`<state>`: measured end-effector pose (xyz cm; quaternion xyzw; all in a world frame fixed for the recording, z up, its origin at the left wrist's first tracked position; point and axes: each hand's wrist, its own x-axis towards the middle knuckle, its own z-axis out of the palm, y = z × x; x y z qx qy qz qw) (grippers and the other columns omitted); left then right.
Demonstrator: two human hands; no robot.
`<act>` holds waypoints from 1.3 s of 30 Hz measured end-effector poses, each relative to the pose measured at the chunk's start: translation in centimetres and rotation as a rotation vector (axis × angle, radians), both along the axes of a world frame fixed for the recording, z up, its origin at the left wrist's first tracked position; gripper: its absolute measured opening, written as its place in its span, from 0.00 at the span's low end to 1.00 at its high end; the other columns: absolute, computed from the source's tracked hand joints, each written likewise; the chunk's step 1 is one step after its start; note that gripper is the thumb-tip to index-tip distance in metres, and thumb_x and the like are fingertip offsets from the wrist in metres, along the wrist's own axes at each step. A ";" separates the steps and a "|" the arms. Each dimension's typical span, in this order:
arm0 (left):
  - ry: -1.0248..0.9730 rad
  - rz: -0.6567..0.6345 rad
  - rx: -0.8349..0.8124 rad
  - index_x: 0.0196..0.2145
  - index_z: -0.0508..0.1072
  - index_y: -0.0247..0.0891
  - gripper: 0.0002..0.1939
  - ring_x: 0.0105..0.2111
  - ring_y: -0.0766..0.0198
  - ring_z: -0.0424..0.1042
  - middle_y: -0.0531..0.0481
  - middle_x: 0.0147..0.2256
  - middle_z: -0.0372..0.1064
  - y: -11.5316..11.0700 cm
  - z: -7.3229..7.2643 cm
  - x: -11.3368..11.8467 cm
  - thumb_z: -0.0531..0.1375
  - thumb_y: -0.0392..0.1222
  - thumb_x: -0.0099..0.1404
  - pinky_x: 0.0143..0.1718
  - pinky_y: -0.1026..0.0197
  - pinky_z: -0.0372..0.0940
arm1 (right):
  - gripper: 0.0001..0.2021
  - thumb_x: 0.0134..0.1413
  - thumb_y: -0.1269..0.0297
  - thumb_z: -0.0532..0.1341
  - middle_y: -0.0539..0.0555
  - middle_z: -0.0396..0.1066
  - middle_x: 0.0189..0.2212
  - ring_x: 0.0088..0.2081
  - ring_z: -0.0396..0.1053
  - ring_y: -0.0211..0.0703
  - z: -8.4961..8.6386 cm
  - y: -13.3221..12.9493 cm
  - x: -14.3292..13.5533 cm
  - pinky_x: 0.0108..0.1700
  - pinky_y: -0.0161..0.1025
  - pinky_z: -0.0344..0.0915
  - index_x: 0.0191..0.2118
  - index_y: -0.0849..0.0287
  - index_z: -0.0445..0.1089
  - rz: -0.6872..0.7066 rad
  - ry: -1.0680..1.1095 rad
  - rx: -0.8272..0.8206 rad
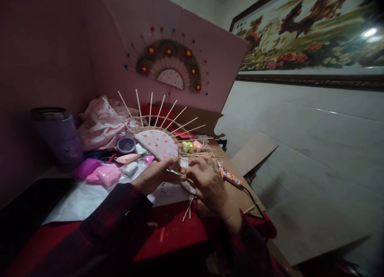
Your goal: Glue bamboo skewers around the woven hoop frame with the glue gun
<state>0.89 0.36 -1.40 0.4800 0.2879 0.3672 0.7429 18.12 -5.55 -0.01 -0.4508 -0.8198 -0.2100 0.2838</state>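
Observation:
My left hand (159,173) grips the lower right corner of a half-round craft piece (159,144), thumb on its front. Its face is white cloth with red-orange spots. Thin wooden sticks (151,109) fan out from its curved edge, which is wrapped in brown twine (144,129). A loose loop of the twine runs round among the sticks. At the piece's right end my right hand (205,179) is closed, with thumb and fingers pinching the twine close to the lowest sticks. The exact pinch point is partly hidden by the fingers.
A flower-patterned glue gun (229,176) with a black cord lies on cardboard at right. Pink packets (108,173), a round purple lid (126,145) and a purple tumbler (58,137) stand left. Behind, a pink board (216,65) shows a similar half-round design.

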 end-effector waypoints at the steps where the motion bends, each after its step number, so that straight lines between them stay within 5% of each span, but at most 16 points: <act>1: -0.005 -0.004 -0.008 0.35 0.72 0.31 0.13 0.29 0.54 0.76 0.40 0.33 0.75 0.0 0.0 0.0 0.57 0.44 0.58 0.31 0.58 0.68 | 0.01 0.52 0.68 0.60 0.56 0.67 0.41 0.47 0.58 0.50 0.0 0.0 0.0 0.46 0.47 0.56 0.31 0.59 0.68 0.001 -0.001 0.000; 16: -0.070 0.030 -0.025 0.37 0.70 0.31 0.10 0.26 0.58 0.75 0.44 0.31 0.74 0.1 -0.5 0.3 0.57 0.39 0.58 0.32 0.56 0.69 | 0.02 0.53 0.70 0.59 0.55 0.67 0.41 0.46 0.57 0.50 0.1 -0.6 0.1 0.45 0.46 0.53 0.30 0.58 0.68 -0.029 0.032 -0.045; 26: -0.104 -0.037 0.000 0.39 0.72 0.33 0.12 0.32 0.57 0.74 0.41 0.38 0.72 -0.3 -0.2 0.4 0.58 0.41 0.59 0.38 0.52 0.67 | 0.07 0.47 0.75 0.61 0.54 0.67 0.41 0.45 0.57 0.50 -0.4 -0.5 0.4 0.45 0.46 0.52 0.32 0.58 0.69 -0.024 0.036 -0.052; 39: -0.078 0.022 -0.012 0.35 0.72 0.34 0.09 0.29 0.60 0.73 0.46 0.33 0.71 0.3 -1.0 0.4 0.60 0.41 0.57 0.38 0.52 0.67 | 0.03 0.50 0.72 0.60 0.55 0.67 0.42 0.46 0.57 0.50 -0.8 -0.4 0.1 0.46 0.47 0.54 0.33 0.59 0.67 -0.030 0.010 -0.045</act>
